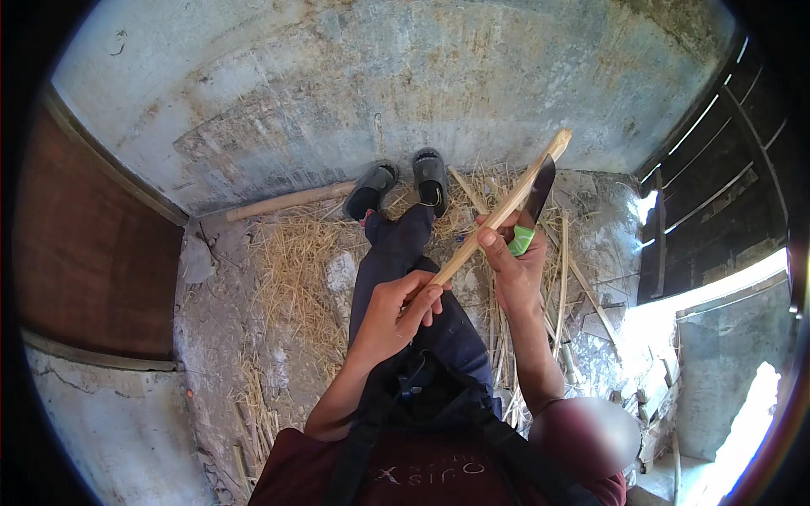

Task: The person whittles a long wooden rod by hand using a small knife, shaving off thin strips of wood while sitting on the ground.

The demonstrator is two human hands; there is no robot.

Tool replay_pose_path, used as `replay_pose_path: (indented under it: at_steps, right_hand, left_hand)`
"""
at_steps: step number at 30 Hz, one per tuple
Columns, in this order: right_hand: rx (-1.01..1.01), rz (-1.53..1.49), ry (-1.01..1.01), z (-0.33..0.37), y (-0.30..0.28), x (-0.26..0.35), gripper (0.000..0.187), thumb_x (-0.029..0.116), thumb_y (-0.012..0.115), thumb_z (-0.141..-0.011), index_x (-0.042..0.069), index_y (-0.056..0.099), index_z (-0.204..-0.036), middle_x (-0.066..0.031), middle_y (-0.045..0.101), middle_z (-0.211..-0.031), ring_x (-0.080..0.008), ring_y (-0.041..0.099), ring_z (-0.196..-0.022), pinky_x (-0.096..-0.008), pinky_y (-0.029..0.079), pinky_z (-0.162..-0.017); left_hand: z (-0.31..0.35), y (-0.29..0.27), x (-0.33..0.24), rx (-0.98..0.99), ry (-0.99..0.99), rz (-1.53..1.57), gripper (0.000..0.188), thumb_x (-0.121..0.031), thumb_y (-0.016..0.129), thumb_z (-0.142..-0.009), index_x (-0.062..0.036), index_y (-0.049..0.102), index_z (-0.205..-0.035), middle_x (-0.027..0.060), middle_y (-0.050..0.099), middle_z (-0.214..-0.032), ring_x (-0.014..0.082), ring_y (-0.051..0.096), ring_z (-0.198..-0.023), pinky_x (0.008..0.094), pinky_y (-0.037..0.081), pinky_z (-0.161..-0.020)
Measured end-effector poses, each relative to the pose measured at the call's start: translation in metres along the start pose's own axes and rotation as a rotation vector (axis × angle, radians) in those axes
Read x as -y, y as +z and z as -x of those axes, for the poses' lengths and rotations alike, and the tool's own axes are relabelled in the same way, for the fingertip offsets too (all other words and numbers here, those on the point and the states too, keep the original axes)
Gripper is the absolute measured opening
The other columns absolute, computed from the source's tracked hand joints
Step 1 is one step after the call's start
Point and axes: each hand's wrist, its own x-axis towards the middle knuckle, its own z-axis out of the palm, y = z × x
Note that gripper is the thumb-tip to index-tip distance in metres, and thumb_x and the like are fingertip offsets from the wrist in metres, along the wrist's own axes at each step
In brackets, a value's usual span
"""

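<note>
A pale wooden stick slants up and to the right across the middle of the view. Its lower end sits in my left hand, whose fingers are closed round it above my lap. In my right hand is a knife with a dark blade and a green handle. The blade points up and lies along the right side of the stick, close to its upper part. My right thumb presses on the stick's middle. Part of the knife's handle is hidden by my fingers.
Straw and thin sticks litter the floor around my legs. A round pole lies along the stained wall, left of my dark clogs. A brown door panel is at left, dark slatted boards at right.
</note>
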Motion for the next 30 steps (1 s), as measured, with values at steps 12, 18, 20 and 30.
replay_pose_path:
  at_steps: [12, 18, 20, 30]
  right_hand:
    - [0.116, 0.297, -0.360, 0.035, -0.018, -0.016, 0.046, 0.016, 0.080, -0.097, 0.004, 0.050, -0.130, -0.0098, 0.067, -0.094, -0.0184, 0.064, -0.080, -0.0314, 0.051, -0.072]
    - [0.211, 0.668, -0.630, 0.039, -0.010, -0.002, 0.029, 0.016, 0.091, -0.086, 0.009, 0.069, -0.103, -0.0094, 0.070, -0.083, -0.0238, 0.068, -0.062, -0.0342, 0.051, -0.053]
    - [0.231, 0.722, -0.668, 0.039, -0.009, 0.003, 0.027, 0.016, 0.092, -0.083, 0.011, 0.072, -0.099, -0.0078, 0.069, -0.082, -0.0205, 0.067, -0.059, -0.0328, 0.049, -0.050]
    - [0.174, 0.754, -0.714, 0.028, -0.006, 0.016, 0.025, 0.020, 0.095, -0.078, 0.012, 0.075, -0.090, -0.0027, 0.065, -0.073, -0.0159, 0.061, -0.052, -0.0314, 0.044, -0.045]
  left_hand:
    - [0.003, 0.006, -0.011, -0.041, -0.043, 0.182, 0.028, -0.021, 0.054, -0.115, 0.0022, 0.069, -0.121, 0.0002, 0.061, -0.074, 0.0018, 0.049, -0.054, 0.0204, 0.036, -0.048]
    - [0.004, 0.009, -0.015, -0.090, 0.059, 0.099, 0.021, -0.016, 0.059, -0.112, 0.0000, 0.072, -0.119, -0.0002, 0.062, -0.072, 0.0020, 0.048, -0.057, 0.0229, 0.035, -0.051]
    - [0.005, 0.008, -0.015, -0.095, 0.054, 0.067, 0.021, -0.015, 0.060, -0.111, 0.0004, 0.072, -0.118, 0.0004, 0.062, -0.072, 0.0019, 0.048, -0.058, 0.0235, 0.034, -0.052]
    - [0.016, 0.004, -0.036, -0.166, 0.133, -0.157, 0.020, -0.015, 0.063, -0.109, 0.0023, 0.072, -0.109, 0.0055, 0.067, -0.072, 0.0084, 0.060, -0.060, 0.0268, 0.044, -0.056]
